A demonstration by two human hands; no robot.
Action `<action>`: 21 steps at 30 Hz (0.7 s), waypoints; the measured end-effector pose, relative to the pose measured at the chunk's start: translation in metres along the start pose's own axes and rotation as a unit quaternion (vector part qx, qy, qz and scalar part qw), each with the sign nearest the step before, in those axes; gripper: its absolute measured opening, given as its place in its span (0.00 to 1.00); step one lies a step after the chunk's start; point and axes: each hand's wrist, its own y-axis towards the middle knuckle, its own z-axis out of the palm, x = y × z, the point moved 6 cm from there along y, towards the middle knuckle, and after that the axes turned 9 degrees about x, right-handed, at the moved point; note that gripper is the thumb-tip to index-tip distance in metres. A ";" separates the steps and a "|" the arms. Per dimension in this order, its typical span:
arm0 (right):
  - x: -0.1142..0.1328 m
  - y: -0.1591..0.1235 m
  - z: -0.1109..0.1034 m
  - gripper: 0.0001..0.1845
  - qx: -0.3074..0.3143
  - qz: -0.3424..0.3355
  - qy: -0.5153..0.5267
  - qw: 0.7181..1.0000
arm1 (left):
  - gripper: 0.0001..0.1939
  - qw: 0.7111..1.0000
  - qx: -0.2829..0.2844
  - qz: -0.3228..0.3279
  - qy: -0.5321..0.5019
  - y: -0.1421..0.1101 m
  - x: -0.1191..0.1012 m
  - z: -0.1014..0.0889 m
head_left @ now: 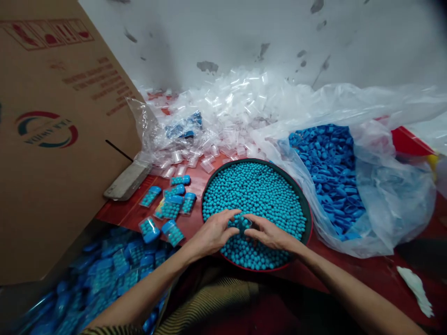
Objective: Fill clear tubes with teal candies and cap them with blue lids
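Note:
A round dark tub [308, 216] full of small blue balls [256, 186] stands in front of me. Over the balls, my left hand [215, 230] and my right hand [268, 232] face each other, fingers curled around a small clear container [241, 222]. Blue balls show through its wall, partly covered by my fingertips. Left of the tub, several filled containers with blue caps [172, 207] lie on the red table [195, 186]. To the right, an open plastic bag [384, 186] holds many blue caps [328, 172].
Clear empty containers [240, 107] are heaped against the wall. A large cardboard box [63, 139] rises at the left, with a grey block [128, 180] beside it. Below the table's left edge lies a pile of filled containers [118, 270]. A white scrap [415, 288] sits at right.

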 end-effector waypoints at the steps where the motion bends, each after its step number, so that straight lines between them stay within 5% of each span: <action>1: -0.002 0.001 0.000 0.20 0.003 0.002 0.064 0.998 | 0.20 1.000 -0.003 -0.008 -0.030 0.008 0.000 0.003; 6: -0.002 0.000 -0.012 0.14 -0.053 0.004 0.164 0.985 | 0.15 0.968 -0.015 -0.077 -0.238 0.039 0.007 0.019; 9: 0.000 -0.008 -0.029 0.13 -0.089 0.026 -0.008 0.996 | 0.14 0.918 0.014 -0.115 -0.378 0.043 0.010 0.027; 12: 0.008 -0.018 -0.045 0.12 -0.149 0.011 -0.262 0.953 | 0.15 0.893 0.019 -0.125 -0.432 0.041 0.013 0.025; 14: 0.005 -0.019 -0.047 0.19 -0.154 0.016 -0.329 0.932 | 0.15 0.894 0.022 -0.125 -0.430 0.041 0.013 0.024; 18: -0.016 -0.010 -0.052 0.08 -0.186 0.039 -0.085 0.978 | 0.13 0.918 0.035 -0.124 -0.375 0.045 0.010 0.030; 21: -0.020 -0.004 -0.064 0.10 -0.247 0.042 0.061 0.966 | 0.13 0.931 0.048 -0.130 -0.337 0.053 0.005 0.040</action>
